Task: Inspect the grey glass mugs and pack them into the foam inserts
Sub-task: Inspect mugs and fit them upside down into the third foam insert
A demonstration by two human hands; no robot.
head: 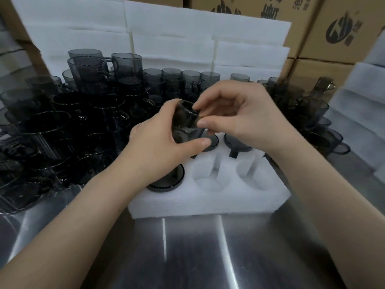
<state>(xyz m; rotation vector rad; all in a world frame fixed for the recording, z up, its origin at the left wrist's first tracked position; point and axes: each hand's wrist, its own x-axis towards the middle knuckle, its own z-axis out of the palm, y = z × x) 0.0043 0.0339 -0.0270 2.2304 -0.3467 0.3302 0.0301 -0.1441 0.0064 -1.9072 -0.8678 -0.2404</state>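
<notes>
Both hands hold one grey glass mug (186,119) tilted in the air above the white foam insert (210,197). My left hand (160,142) grips its body from below and the left, thumb across the front. My right hand (235,113) pinches its rim with fingertips and thumb. In the insert, three mugs sit upside down: one at the front left (166,184) and two in the back row (212,141) (237,142). Two front cavities (208,178) (252,174) hold nothing.
Several stacked grey mugs crowd the left (68,126), the back (173,80) and the right (308,113). White foam sheets (187,38) lean behind them, more foam is piled at the right (358,105), with cardboard boxes (325,34) beyond. A steel tabletop (187,251) lies in front.
</notes>
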